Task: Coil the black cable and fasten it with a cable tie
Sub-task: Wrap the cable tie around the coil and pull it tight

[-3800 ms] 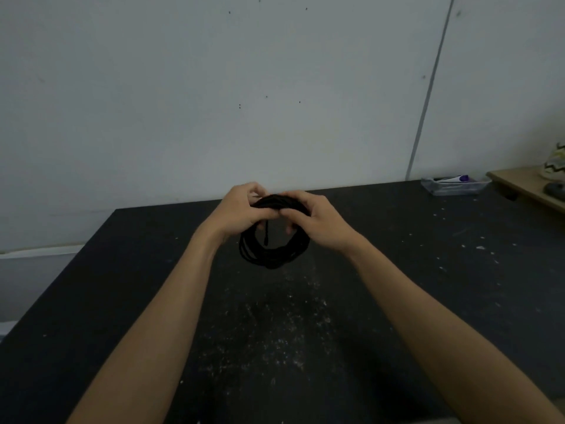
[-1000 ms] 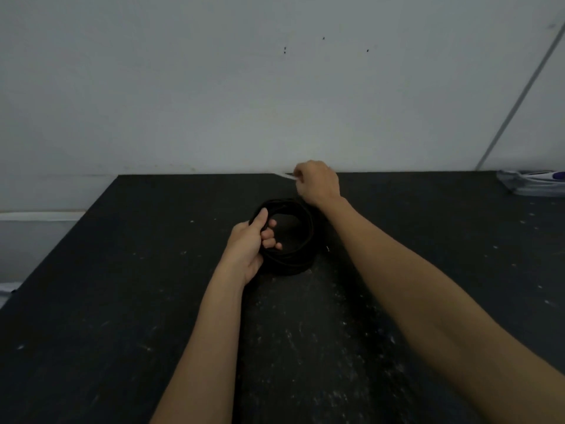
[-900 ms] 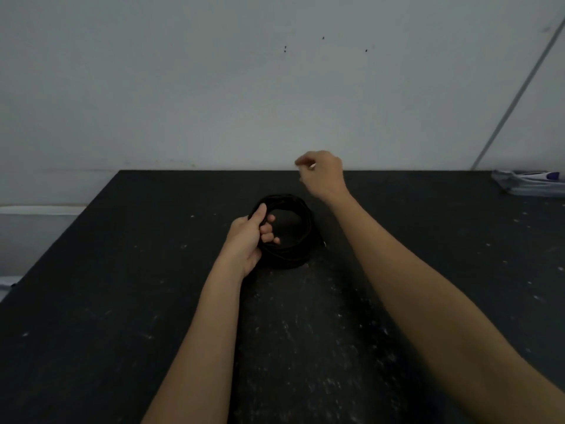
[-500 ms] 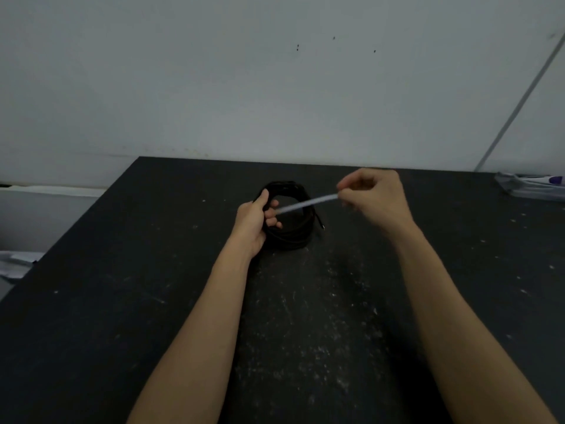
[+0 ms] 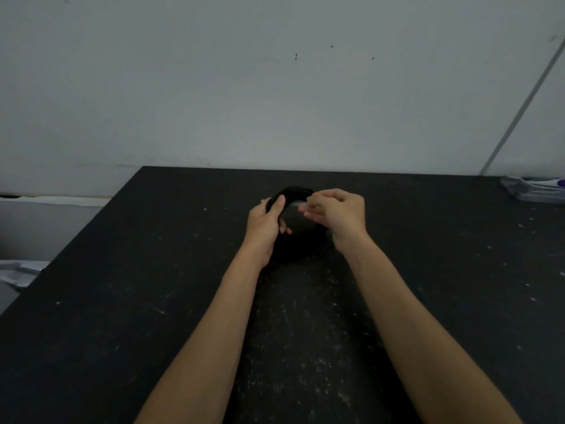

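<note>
Black, dust-speckled tabletop [image 5: 153,301] runs back to a pale wall, its left edge and wide bare stretches well apart from both arms. Near the far edge the coiled black cable [image 5: 295,249] is gripped by the left hand [image 5: 264,226]. The right hand [image 5: 339,214] pinches a pale cable tie [image 5: 296,203] over the coil's opening.

Dim, flat light; soft focus throughout (wide-angle bend at the edges), no glare.

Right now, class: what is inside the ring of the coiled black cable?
Inside the coiled black cable: left hand's fingers, dark table, pale cable tie pinched by the right hand, which hides its far end.
</note>
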A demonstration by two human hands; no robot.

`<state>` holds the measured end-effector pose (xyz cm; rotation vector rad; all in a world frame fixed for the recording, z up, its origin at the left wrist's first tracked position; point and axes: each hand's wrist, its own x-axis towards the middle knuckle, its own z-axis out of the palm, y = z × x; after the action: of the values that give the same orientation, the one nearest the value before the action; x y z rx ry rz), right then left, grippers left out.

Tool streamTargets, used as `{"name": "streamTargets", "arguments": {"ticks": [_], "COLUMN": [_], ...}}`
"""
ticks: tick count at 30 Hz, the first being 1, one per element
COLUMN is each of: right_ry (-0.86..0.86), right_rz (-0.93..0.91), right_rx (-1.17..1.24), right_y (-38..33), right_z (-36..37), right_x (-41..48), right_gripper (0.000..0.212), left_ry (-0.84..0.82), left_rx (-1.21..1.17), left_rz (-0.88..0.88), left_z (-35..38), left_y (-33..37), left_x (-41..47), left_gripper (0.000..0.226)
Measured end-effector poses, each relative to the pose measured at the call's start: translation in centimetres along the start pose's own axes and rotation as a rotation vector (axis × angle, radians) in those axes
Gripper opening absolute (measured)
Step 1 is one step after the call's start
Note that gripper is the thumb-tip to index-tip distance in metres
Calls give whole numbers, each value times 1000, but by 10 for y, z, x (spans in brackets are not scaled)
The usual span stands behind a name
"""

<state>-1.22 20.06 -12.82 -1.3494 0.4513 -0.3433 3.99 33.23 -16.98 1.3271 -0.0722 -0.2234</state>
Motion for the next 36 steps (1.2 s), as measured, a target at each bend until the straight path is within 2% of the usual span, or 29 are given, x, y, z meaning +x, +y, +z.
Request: {"name": "streamTargets", "arguments": {"ticks": [5,8,13,18,22,24,28,33,36], "right_ry": [-160,-301,-226,-286,-269,-247,-179,-126,-158], "right_rz": [-306,-374,-678,-647,-618,-603,-591,-562,-587], "right_rx": [-469,-593,-708,-561,-470,-423,-322,-217,-238], "right_y": [-3,-6,-12,-14,-12,-9,0,9,12], "right_z": [-22,-35,-43,-44,-46,-43,-36,-28,-24], "right_x": [10,15,24,27,30,29,23,18,18], "right_gripper": [17,18,11,14,15,14,22,18,15], "left_ry": [44,-6,-118,-212,-160,-135,-54,174,198], "left_rx": [-20,11,192,323,211,154,70,52,61], "left_rz": [-31,-41,36,172,170,164,215,221,225], "left_z": [-1,-2,4,8,14,18,27,29,25], "left_y": [1,3,9,14,16,17,15,12,15], "left_x": [1,-1,-7,-16,-21,-22,-25,-27,-28], "left_gripper": [24,25,19,15,41,44,23,19,15]}}
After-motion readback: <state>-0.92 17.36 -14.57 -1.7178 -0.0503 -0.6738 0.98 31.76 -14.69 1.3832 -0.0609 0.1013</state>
